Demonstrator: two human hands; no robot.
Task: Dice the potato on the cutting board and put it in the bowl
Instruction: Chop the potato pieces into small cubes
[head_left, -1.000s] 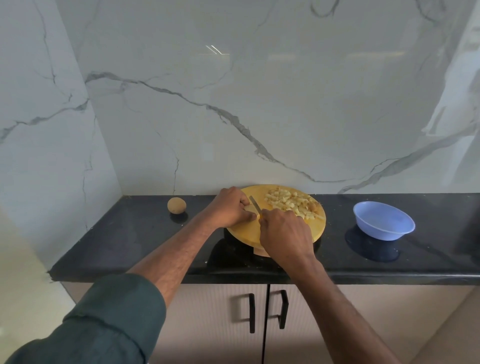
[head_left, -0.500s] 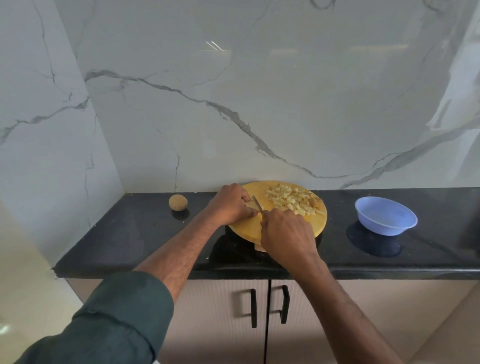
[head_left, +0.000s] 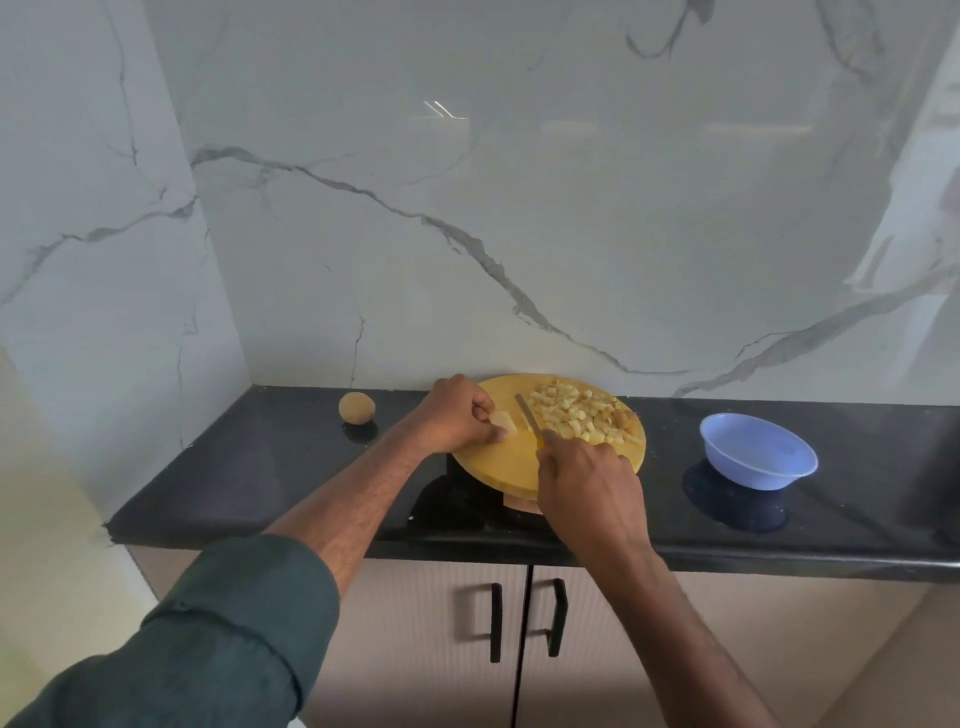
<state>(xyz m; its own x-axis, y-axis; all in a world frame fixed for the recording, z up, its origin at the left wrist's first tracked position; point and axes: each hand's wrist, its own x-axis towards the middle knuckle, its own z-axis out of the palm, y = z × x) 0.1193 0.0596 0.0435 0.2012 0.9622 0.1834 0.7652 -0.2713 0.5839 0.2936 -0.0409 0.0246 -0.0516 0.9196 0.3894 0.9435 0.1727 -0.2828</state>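
On the round yellow wooden cutting board (head_left: 498, 462), the left hand (head_left: 447, 421) is pinching the pale uncut potato piece (head_left: 503, 422) just left of the slim steel knife (head_left: 529, 413), which the right hand (head_left: 589, 480) is gripping.

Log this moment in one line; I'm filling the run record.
stage: dicing | left hand: holds potato piece | right hand: knife | diced pile: on board | bowl: empty

You get soft, even daylight w/ no harsh shadows. Glare streaks on the marble wall (head_left: 441, 109); glossy black counter (head_left: 270, 467) mirrors the bowl (head_left: 758, 457). Edges bend, wide-angle; sleeve (head_left: 208, 639) slightly soft.
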